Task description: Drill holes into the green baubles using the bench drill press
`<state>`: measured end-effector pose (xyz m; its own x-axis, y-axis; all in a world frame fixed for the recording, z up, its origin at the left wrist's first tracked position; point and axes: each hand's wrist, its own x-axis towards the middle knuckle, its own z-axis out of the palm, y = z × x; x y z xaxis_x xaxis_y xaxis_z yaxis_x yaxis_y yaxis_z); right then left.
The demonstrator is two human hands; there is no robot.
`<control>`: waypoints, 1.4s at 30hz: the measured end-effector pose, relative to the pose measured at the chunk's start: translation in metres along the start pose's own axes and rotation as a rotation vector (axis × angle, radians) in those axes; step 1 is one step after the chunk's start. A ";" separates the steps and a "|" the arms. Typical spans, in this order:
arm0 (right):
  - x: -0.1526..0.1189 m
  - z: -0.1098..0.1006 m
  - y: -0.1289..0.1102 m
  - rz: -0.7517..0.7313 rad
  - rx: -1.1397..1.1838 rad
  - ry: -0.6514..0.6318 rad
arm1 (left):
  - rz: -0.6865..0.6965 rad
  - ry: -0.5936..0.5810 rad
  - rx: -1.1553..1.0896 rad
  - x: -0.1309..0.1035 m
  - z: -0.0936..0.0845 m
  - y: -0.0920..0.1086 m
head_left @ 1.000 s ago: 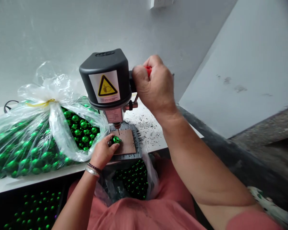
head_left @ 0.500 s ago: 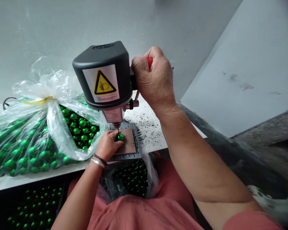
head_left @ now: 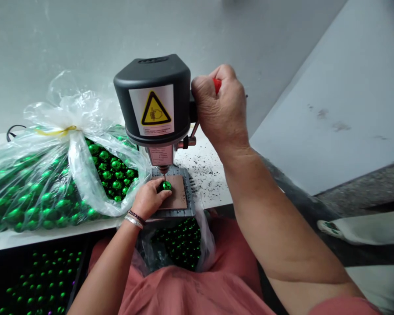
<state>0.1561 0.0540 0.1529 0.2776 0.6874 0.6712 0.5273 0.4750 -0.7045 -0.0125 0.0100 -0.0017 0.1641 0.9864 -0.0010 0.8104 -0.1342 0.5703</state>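
My left hand (head_left: 150,197) grips a shiny green ball (head_left: 167,186) between thumb and fingers on a brown square board (head_left: 177,197). The board lies on the grey base (head_left: 189,205) of a small drill press (head_left: 154,96). Its thin bit (head_left: 165,177) comes down to the top of the ball; whether it has entered the surface I cannot tell. My right hand (head_left: 221,109) is closed around the red-ended lever (head_left: 217,84) on the press's right side. The lever is mostly hidden by my fingers.
A clear plastic bag (head_left: 75,153) full of green balls, tied with yellow string, lies left of the press. Another open bag (head_left: 184,245) of balls sits at my lap. A dark tray (head_left: 22,271) holds more balls. Dark shavings (head_left: 210,162) litter the table. A person's leg (head_left: 371,227) shows at right.
The view has shifted slightly, so the press appears farther right. Both hands keep their grip on the ball and lever. The person's legs at right show more.
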 end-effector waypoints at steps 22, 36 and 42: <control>-0.001 0.000 0.000 -0.029 0.025 0.009 | 0.020 0.060 0.057 0.001 0.007 -0.004; -0.079 -0.026 0.000 -0.274 -0.259 0.178 | -0.028 0.015 -0.004 -0.001 0.004 0.000; -0.099 -0.023 0.011 -0.321 -0.312 0.204 | -0.026 0.036 -0.003 -0.002 0.004 0.001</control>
<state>0.1531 -0.0216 0.0840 0.1966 0.3972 0.8964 0.8189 0.4363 -0.3729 -0.0098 0.0072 -0.0050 0.1222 0.9924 0.0134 0.8124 -0.1078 0.5730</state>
